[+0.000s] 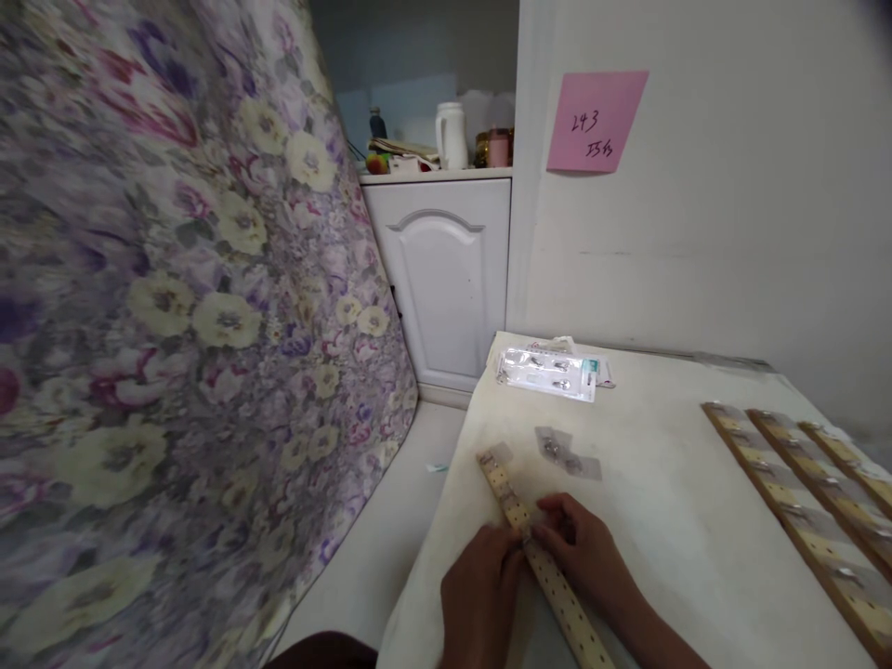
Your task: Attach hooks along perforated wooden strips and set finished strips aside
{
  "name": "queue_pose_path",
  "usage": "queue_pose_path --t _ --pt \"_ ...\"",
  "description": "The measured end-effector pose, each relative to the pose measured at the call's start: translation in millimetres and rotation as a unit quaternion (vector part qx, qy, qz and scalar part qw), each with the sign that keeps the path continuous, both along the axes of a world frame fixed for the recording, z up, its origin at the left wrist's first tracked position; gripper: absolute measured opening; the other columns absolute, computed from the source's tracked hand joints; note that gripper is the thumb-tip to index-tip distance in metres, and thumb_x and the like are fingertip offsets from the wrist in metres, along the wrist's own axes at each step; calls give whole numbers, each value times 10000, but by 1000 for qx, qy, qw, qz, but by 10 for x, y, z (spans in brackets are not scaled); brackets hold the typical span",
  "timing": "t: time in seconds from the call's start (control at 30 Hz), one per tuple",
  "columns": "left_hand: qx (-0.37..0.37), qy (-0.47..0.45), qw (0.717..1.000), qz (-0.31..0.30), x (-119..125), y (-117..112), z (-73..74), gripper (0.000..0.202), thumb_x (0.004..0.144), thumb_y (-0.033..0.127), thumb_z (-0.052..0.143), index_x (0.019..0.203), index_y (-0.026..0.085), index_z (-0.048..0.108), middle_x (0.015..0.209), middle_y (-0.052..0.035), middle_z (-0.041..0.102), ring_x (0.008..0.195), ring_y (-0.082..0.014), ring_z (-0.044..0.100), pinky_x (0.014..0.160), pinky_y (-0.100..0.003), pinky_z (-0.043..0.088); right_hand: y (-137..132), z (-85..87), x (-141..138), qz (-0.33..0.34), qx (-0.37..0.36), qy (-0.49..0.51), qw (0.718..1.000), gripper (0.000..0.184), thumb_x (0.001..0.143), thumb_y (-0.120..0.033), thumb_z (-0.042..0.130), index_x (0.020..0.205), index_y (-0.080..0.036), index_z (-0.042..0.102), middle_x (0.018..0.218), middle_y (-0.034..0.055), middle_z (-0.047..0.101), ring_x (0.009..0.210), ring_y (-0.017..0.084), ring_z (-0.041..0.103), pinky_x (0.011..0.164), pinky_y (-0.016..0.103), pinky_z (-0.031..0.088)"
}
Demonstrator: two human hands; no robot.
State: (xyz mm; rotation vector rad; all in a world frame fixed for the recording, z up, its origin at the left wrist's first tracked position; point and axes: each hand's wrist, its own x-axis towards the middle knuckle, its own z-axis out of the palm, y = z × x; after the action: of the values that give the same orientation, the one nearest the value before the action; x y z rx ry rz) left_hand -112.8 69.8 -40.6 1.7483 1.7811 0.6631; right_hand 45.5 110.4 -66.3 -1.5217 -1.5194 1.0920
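A long, narrow tan strip (562, 595) with rows of small holes lies slantwise on the pale tabletop. My left hand (480, 581) is closed at the strip's left edge, its fingertips gripping it near the middle. From the other side, my right hand (585, 548) has thumb and forefinger closed over the same spot. A small shiny bit shows between the fingertips, too blurred to name. Clear plastic squares with small metal fittings sit along the strip's far end. Beyond my right hand lie some loose clear pieces (568, 455) with metal fittings.
Several brown-edged strips (787, 506) carrying clear squares and metal fittings lie at the right. Clear blister packs (547, 372) rest near the wall. A floral curtain (209, 307) hangs left of the table, and a white cabinet (446, 279) stands behind.
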Motion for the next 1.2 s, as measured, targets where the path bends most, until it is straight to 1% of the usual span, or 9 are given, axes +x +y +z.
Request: queue_pose_path --t 0.27,0.4,0.63,0.73,1.0,1.1,1.2 --pt "1 3 1000 2 -6 7 -13 210 889 291 462 951 297 662 972 43 701 928 -166 633 787 -249 422 19 23 -18 8 -1 -24 1000 211 745 -292 588 931 -194 584 742 10 629 680 183 589 650 303 453" --pt "0 4 1000 3 -10 -1 -18 201 892 294 462 928 291 660 948 41 700 903 -163 633 779 -247 419 23 26 -19 11 -10 -26 1000 200 737 -289 599 910 -192 583 698 -5 605 665 182 578 634 297 444" --pt "12 9 1000 2 -8 2 -24 205 899 287 461 939 295 662 951 43 696 910 -159 632 779 -242 414 102 -45 -19 2 -28 22 999 209 666 -235 652 856 -190 576 650 -36 565 638 160 558 610 271 434" --pt "10 12 1000 0 -5 5 -13 208 903 294 455 920 286 662 941 38 697 905 -160 632 769 -239 413 138 -65 -13 10 -29 44 999 229 637 -211 668 844 -191 572 637 -49 550 623 148 546 604 258 428" --pt "22 15 1000 4 -9 7 -35 199 898 265 452 897 277 651 920 36 689 879 -155 631 742 -238 406 173 -120 -10 25 -35 64 997 227 616 -206 673 811 -200 558 640 -59 534 589 132 530 582 249 421" --pt "27 20 999 6 -7 3 -27 201 897 268 451 876 270 651 896 34 691 852 -153 637 731 -235 411 163 -145 -26 14 -28 67 997 227 615 -209 677 810 -204 560 649 -51 558 595 138 544 582 252 428" --pt "37 22 999 4 -6 -8 -10 226 897 262 443 947 277 663 951 21 700 898 -158 642 771 -241 432 147 -153 -33 3 -11 57 998 256 627 -237 685 860 -202 583 699 -27 602 647 157 581 611 263 451"
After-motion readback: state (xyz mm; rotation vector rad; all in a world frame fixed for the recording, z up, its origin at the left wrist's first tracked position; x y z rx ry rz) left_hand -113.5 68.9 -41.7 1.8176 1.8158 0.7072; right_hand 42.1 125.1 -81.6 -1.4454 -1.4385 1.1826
